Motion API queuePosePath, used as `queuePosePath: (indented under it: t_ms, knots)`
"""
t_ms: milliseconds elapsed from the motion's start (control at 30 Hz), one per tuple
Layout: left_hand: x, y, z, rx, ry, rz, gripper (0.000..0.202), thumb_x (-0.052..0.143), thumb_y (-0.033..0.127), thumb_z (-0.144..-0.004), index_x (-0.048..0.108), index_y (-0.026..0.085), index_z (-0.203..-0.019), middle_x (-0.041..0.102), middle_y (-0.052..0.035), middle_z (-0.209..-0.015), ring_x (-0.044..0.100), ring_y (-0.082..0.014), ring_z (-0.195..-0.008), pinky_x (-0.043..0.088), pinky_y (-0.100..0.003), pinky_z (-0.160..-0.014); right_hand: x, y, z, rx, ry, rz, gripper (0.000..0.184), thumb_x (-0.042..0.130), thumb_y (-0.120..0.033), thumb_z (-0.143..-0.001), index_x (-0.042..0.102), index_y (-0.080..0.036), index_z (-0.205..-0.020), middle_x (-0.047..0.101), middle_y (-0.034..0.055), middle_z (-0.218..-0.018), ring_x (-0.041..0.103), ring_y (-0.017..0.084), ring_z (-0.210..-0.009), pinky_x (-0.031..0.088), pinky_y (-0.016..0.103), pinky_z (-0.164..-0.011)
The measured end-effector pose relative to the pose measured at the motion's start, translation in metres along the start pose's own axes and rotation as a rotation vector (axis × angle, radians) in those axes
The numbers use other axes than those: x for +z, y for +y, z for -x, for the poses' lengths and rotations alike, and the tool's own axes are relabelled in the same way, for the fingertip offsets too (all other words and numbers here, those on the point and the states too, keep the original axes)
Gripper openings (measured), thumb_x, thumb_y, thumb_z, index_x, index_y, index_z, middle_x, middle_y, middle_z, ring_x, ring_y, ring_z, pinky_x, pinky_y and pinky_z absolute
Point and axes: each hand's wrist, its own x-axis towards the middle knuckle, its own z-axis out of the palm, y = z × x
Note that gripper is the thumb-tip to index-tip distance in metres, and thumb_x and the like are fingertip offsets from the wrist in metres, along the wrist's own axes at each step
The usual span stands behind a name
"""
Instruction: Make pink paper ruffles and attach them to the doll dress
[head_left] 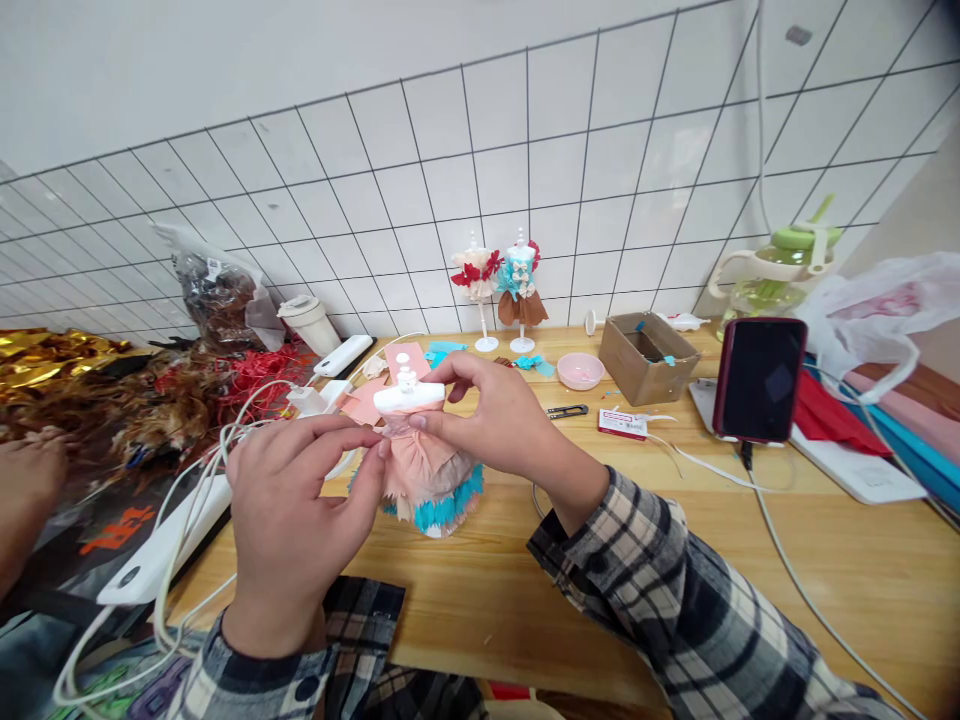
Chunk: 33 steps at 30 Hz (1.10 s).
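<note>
A small white dress form [409, 398] stands upright in front of me, wearing a peach crepe-paper dress [424, 458] with turquoise ruffles at the hem. My right hand [499, 415] grips the form's upper body from the right, thumb on the bodice front and fingers behind the shoulder. From the left, my left hand [300, 510] pinches at the dress's waist with thumb and index finger. What exactly lies between those fingertips is too small to tell apart from the dress. Cut peach paper [407, 362] lies just behind the form.
Two dressed mini forms [484, 312] stand by the tiled wall. A pink bowl [580, 371], cardboard box [649, 360], thread snips [568, 411] and propped phone [761, 380] are to the right. White cables [169, 560] and a power strip lie left. Another person's hand [30, 490] shows far left.
</note>
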Motion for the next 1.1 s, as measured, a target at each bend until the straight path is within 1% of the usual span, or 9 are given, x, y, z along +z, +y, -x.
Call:
queuePosePath:
  t_ms: [100,167,333,500,700,833,1000,1100]
  knots:
    - [0.003,-0.003,-0.001,0.048,-0.072,0.045,0.008,0.06,0.029,-0.085,0.065,0.023,-0.084,0.067,-0.0057,-0.091,0.06,-0.0271,-0.089,0.044,-0.045,-0.082,0.0,0.0,0.001,-0.007,-0.007,-0.007,0.025,0.075,-0.034,-0.073,0.065,-0.021,-0.092,0.066,-0.0026,-0.087,0.058,0.012,-0.078,0.043,0.025,-0.069]
    - [0.006,-0.005,-0.001,0.042,-0.089,0.082,0.008,0.06,0.029,-0.085,0.065,0.023,-0.083,0.068,-0.0055,-0.09,0.06,-0.0265,-0.09,0.045,-0.044,-0.082,-0.001,0.0,0.001,-0.005,-0.017,-0.006,0.027,0.075,-0.035,-0.073,0.065,-0.02,-0.093,0.066,-0.0021,-0.088,0.058,0.012,-0.078,0.043,0.025,-0.069]
    - [0.008,-0.006,0.002,0.012,-0.055,0.142,0.006,0.062,0.03,-0.084,0.065,0.025,-0.084,0.067,-0.0039,-0.09,0.061,-0.0252,-0.091,0.045,-0.043,-0.084,-0.001,0.0,0.0,0.008,-0.023,0.006,0.027,0.074,-0.035,-0.074,0.065,-0.02,-0.094,0.066,-0.0011,-0.09,0.059,0.013,-0.079,0.043,0.026,-0.07]
    - [0.007,-0.002,0.007,-0.097,-0.007,0.224,0.007,0.063,0.032,-0.085,0.064,0.026,-0.088,0.065,-0.002,-0.09,0.06,-0.0233,-0.09,0.046,-0.041,-0.084,-0.001,-0.001,0.0,0.008,-0.028,-0.001,0.027,0.074,-0.037,-0.074,0.065,-0.02,-0.092,0.066,-0.0015,-0.088,0.058,0.013,-0.078,0.042,0.025,-0.068]
    - [0.01,-0.004,0.008,-0.104,-0.004,0.159,0.01,0.066,0.036,-0.083,0.066,0.027,-0.087,0.065,-0.0013,-0.091,0.06,-0.0245,-0.091,0.045,-0.043,-0.085,-0.002,-0.002,0.0,0.01,-0.048,-0.022,0.027,0.075,-0.038,-0.073,0.065,-0.02,-0.091,0.066,-0.0011,-0.088,0.058,0.013,-0.079,0.042,0.025,-0.07]
    - [0.007,-0.004,0.008,-0.122,0.0,0.124,0.007,0.064,0.032,-0.085,0.067,0.028,-0.089,0.063,-0.0014,-0.092,0.06,-0.0242,-0.091,0.046,-0.043,-0.085,-0.002,-0.003,0.0,0.0,-0.076,-0.049,0.026,0.075,-0.038,-0.072,0.066,-0.021,-0.09,0.067,-0.0023,-0.089,0.059,0.012,-0.081,0.043,0.025,-0.072]
    - [0.01,-0.008,0.008,-0.083,-0.031,0.134,0.005,0.064,0.034,-0.084,0.066,0.029,-0.086,0.064,-0.0021,-0.091,0.061,-0.0245,-0.09,0.046,-0.044,-0.085,-0.003,-0.003,0.0,0.044,-0.055,-0.009,0.026,0.075,-0.038,-0.072,0.066,-0.021,-0.089,0.067,-0.0008,-0.091,0.058,0.013,-0.08,0.042,0.026,-0.07]
    - [0.014,-0.011,0.009,-0.097,-0.026,0.141,0.005,0.064,0.033,-0.085,0.066,0.028,-0.086,0.064,-0.0024,-0.09,0.06,-0.0242,-0.091,0.046,-0.043,-0.085,-0.003,-0.002,0.0,0.045,-0.041,-0.001,0.026,0.075,-0.037,-0.072,0.065,-0.021,-0.089,0.067,-0.0008,-0.091,0.059,0.013,-0.08,0.042,0.026,-0.07]
